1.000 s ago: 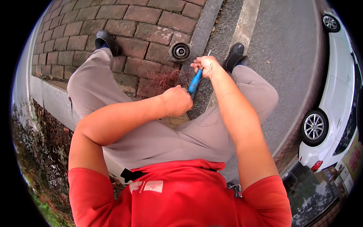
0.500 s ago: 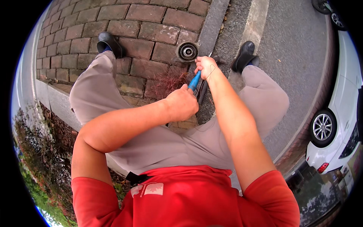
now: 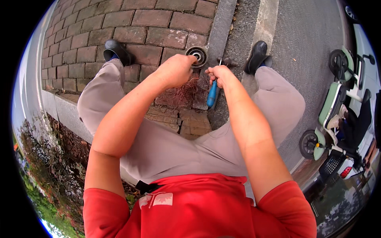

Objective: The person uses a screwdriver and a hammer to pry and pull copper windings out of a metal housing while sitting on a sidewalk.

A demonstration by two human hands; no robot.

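Observation:
A round metal part with concentric rings rests on the bricks by the kerb. My left hand reaches to its near edge, fingers curled together at the rim; what they pinch, if anything, is hidden. My right hand, just right of the part, is closed around a blue-handled screwdriver. The handle points back toward me, and the thin shaft shows beyond my fingers. Fine reddish strands lie tangled on the bricks below my left hand. A dark metal piece, perhaps a hammer head, sits beyond my right hand.
Brick paving lies ahead and left, bordered by a stone kerb with asphalt to its right. My shoes flank the work spot. A green two-wheeler with a rider is on the right, before a white car. Shrubs grow at left.
My left hand has let go of the blue handle and moved forward to the round part. The screwdriver's handle has swung toward me in my right hand. A two-wheeler has come into view.

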